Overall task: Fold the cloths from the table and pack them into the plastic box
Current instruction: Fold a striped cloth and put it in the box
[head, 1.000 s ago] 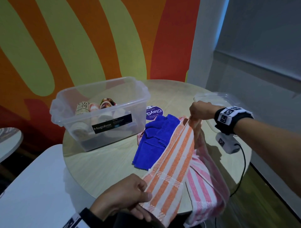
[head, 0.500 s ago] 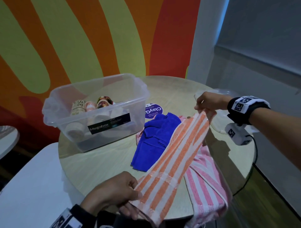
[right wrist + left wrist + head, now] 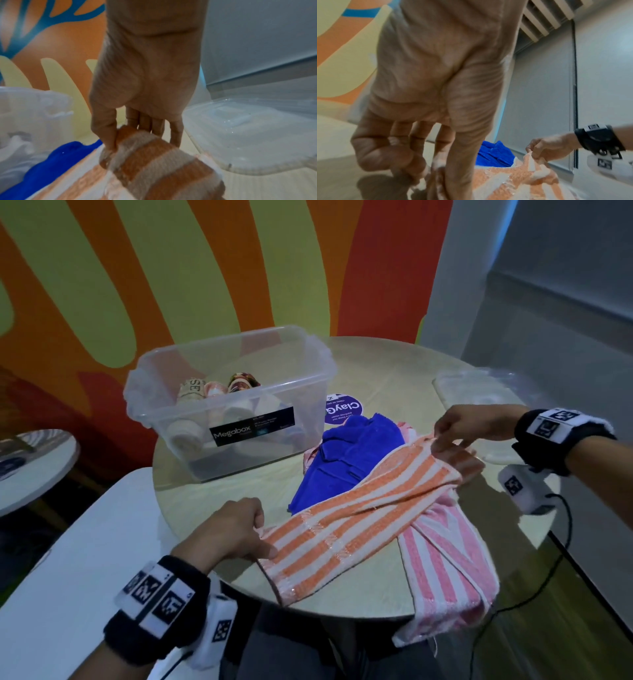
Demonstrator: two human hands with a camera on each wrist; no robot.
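Observation:
An orange-and-white striped cloth (image 3: 356, 515) lies stretched across the round table (image 3: 376, 364), over a blue cloth (image 3: 346, 460) and a pink striped cloth (image 3: 448, 563) that hangs off the front edge. My left hand (image 3: 236, 532) pinches its near end by the table's front. My right hand (image 3: 469, 426) pinches the far end, with thumb on top as seen in the right wrist view (image 3: 109, 135). The clear plastic box (image 3: 239, 405) stands at the left back of the table with several rolled cloths inside.
The box's clear lid (image 3: 479, 392) lies at the table's right side beyond my right hand. A purple round sticker (image 3: 342, 410) is on the tabletop by the box. A white surface (image 3: 68, 559) and another small table (image 3: 30, 460) sit to the left.
The orange striped cloth has come down from a raised, slanted hold to lie nearly flat across the table. My left hand moved forward onto the table; my right hand lowered.

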